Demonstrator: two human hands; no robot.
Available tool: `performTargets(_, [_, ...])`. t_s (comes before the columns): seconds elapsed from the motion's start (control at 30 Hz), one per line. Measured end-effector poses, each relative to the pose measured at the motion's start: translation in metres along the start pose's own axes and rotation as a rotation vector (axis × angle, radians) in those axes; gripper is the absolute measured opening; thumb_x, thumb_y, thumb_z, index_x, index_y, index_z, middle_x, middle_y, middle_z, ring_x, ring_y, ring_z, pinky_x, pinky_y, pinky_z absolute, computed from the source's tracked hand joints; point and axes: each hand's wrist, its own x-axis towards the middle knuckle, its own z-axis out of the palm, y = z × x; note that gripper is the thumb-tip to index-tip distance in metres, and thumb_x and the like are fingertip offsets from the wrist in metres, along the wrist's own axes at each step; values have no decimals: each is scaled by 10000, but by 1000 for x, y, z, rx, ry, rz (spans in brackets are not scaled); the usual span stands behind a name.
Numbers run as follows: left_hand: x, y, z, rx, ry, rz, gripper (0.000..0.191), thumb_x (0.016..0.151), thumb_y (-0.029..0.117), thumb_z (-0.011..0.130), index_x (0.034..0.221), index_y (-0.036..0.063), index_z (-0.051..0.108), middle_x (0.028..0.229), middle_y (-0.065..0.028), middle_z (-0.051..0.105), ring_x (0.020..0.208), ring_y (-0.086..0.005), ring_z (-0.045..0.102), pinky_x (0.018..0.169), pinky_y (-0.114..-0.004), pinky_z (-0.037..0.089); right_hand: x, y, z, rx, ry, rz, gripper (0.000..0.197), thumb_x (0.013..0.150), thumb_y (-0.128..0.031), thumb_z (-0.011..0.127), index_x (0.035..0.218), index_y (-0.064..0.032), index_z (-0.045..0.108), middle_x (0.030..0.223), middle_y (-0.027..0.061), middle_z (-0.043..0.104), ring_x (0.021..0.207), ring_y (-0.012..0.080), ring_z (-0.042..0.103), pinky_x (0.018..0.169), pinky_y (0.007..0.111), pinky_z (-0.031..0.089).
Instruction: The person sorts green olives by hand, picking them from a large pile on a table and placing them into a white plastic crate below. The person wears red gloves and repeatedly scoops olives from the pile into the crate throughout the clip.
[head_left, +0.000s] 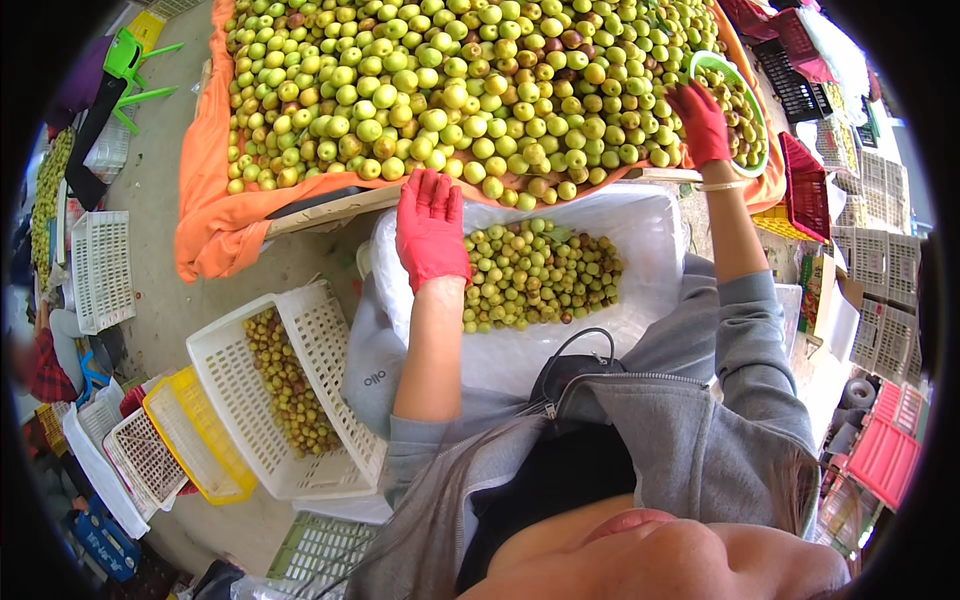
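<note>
A heap of green jujubes with brown patches (420, 82) covers a table lined with orange cloth (201, 202). My left hand (433, 225), in a red glove, is at the table's front edge, fingertips beside the lowest fruit, with nothing visible in it. To the right, my right hand (701, 124), also red-gloved, overlaps the left side of a light green basket (759, 112) containing jujubes. Whether it grips the rim or fruit is hidden. Below the table edge, in front of my body, a crate lined with clear plastic (652, 225) holds more jujubes (540, 274).
At my left stands a white slotted crate (319, 330) with browner jujubes inside. Beyond it are a yellow crate (199, 435) and a green chair (124, 64). A person in a plaid garment (52, 360) is at the far left. Stacked crates (881, 262) line the right.
</note>
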Motion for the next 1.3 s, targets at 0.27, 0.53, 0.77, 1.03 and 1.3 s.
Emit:
performTargets(0.27, [1,-3,10,27,13,-44,369,911,278,473,1189,37,499,1095,-52,555,949,-178,542,916,-349,430,12,88,137,-1764,-282,-507,154,774,-78,482,898,-31,560,951,181,582,925,351,552,787,429,457])
performTargets(0.53, [-1,-2,8,15,10,-42,406,904,284,493,1205,13,467,1106,-64,533,961,-180,536,908,-347,440,2,50,111,-1290,-103,-266,265,851,-220,480,1036,-99,627,808,162,640,729,288,618,670,347,478])
performTargets(0.77, [-4,-5,10,59,11,-41,414,901,295,500,1204,15,469,1135,-69,514,988,-180,518,916,-343,435,0,58,169,-1309,-356,-686,236,811,-100,459,970,-99,633,939,132,610,847,308,595,744,372,477])
performTargets(1.03, [-3,-5,14,70,42,-42,371,911,287,476,1179,32,502,1088,-45,553,946,-165,537,900,-330,439,18,69,214,-1782,-550,-485,178,699,-136,633,850,-41,637,882,168,614,802,334,621,659,400,515])
performTargets(1.3, [-3,-5,9,52,17,-26,370,911,281,473,1185,33,501,1077,-45,561,948,-169,541,909,-335,429,-14,33,156,-989,-225,-142,343,778,-331,595,992,-63,604,802,166,633,766,309,612,708,375,486])
